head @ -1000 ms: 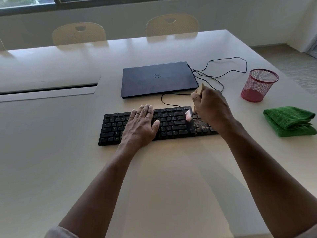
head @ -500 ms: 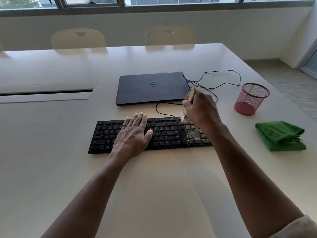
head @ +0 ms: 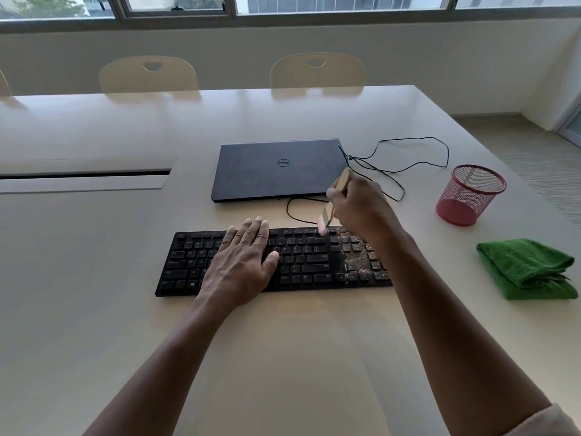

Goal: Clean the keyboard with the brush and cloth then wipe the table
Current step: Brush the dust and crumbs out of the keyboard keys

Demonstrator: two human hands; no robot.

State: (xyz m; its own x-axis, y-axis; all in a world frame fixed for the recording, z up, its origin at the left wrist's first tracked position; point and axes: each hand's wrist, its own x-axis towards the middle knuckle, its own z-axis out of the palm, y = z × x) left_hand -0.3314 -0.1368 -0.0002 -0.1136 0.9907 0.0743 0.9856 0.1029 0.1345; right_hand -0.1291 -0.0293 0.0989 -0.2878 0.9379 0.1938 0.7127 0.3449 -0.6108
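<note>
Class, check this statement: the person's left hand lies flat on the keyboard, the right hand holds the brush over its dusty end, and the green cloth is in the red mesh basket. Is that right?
Not quite. In the head view the green cloth lies folded on the table, apart from the red mesh basket. The rest stands: the left hand lies flat on the keyboard, and the right hand holds the brush over its dusty end.

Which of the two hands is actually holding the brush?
The right hand: its fingers curl round the brush above the keyboard's dusty right end. The left hand just lies flat on the keys, holding nothing.
</note>
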